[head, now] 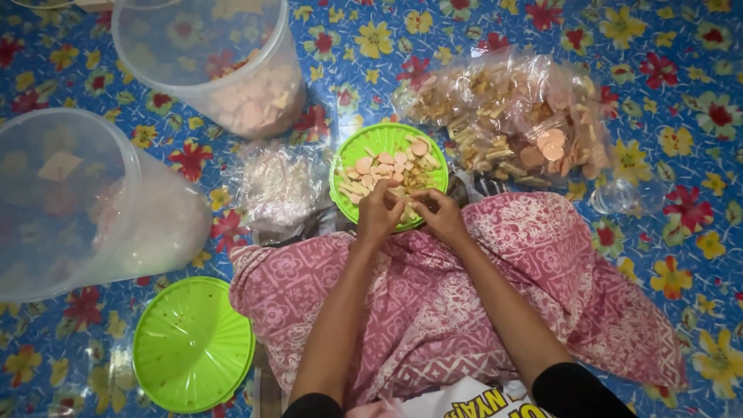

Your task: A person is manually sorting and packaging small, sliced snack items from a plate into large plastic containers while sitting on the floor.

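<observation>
Your flowered blue floor mat (681, 46) fills the view, and your pink patterned cloth (433, 310) covers your lap at 6 o'clock. At 9 o'clock a large clear tub (77, 201) lies on its side; at 11 o'clock a second clear tub (209, 62) stands with pale crackers in its bottom. At 1 o'clock lies a heap of clear plastic bags (511, 116) packed with tan sticks and round pink crackers. A round green lid (192, 344) rests at 7 o'clock. Just left of centre sits a crumpled clear bag (275, 186).

At centre, the green plate (379, 139) of mixed snacks touches your lap's far edge. Your left hand (378, 217) and right hand (443, 217) meet over its near rim, each grip narrow, fingertips pinched on a small snack piece too tiny to make out.
</observation>
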